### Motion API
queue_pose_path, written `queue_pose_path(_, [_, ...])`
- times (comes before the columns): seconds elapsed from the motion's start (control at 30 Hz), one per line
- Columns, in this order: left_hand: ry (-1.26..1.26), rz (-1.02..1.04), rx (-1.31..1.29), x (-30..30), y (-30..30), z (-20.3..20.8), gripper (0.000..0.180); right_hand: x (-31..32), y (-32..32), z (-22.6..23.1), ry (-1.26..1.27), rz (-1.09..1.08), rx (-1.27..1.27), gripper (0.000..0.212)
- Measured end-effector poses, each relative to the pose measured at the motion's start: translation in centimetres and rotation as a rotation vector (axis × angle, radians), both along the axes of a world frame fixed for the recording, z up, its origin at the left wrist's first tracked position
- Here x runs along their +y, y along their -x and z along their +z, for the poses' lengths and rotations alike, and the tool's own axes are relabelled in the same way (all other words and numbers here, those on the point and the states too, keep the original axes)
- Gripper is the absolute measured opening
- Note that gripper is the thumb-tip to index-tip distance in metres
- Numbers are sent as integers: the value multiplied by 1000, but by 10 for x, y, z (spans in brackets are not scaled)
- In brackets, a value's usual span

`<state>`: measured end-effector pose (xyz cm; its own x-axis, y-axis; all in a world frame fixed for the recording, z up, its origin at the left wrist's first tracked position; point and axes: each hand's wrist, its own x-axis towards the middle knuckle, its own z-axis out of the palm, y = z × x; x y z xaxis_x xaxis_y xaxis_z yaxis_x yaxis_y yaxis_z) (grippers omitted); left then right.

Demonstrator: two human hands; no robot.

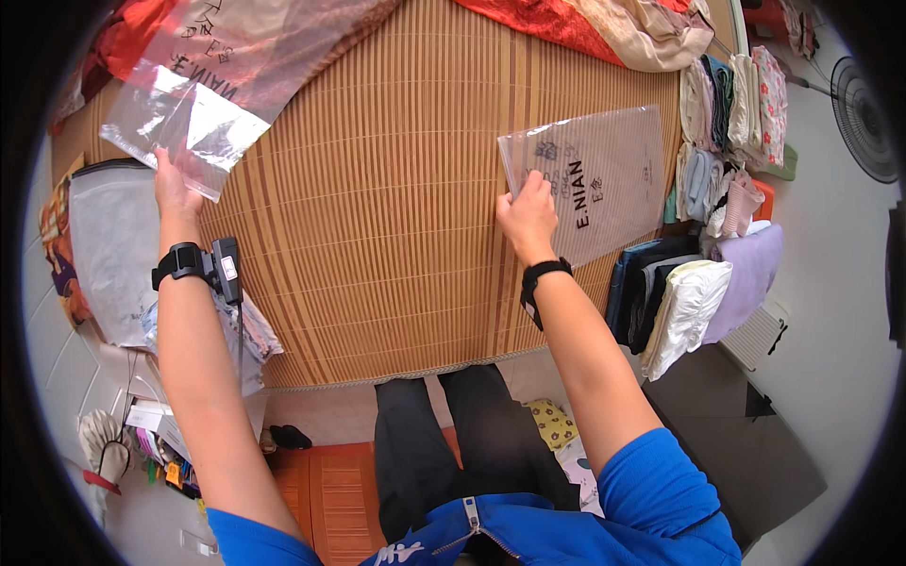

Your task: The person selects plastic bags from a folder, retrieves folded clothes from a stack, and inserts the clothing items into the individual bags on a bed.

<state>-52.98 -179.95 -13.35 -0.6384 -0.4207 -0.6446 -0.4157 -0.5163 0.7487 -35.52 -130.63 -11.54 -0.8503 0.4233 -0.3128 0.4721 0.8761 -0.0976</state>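
Note:
At the far left, my left hand [177,189] pinches the near edge of a clear plastic bag [226,123]. That bag has dark printing, catches bright glare and reaches over the patterned red cloth at the back. Right of centre, my right hand [530,217] is closed on the left edge of another clear plastic bag [623,174], also with dark printing. This second bag looks flat and lies over the slatted bamboo mat [377,208]. My right fingertips are partly hidden by the hand itself.
Folded clothes stand in stacks [698,274] along the mat's right edge. Red and cream fabric [585,28] lies at the back. A grey-white zip bag [118,245] rests at the left, near light folded clothing [250,344]. A black fan [864,118] is at the far right.

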Motion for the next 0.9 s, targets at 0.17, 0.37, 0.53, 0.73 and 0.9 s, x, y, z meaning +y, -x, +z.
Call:
queue_pose_path(0.17, [765, -34, -171, 62, -25, -16, 60, 17, 16, -10, -40, 1, -20, 27])
queue_pose_path(0.37, [509, -575, 299, 196, -159, 24, 93, -46, 51, 50, 813, -182, 293, 17])
queue_pose_path(0.53, [1050, -883, 415, 263, -192, 119, 87, -61, 88, 158, 1589, -144, 479, 17])
queue_pose_path(0.73, [1474, -515, 826, 238, -133, 195, 43, -43, 77, 262, 1999, -137, 686, 22])
queue_pose_path(0.9, [1625, -651, 977, 237, -120, 211, 40, -5, 26, 228, 1945, -500, 585, 17])
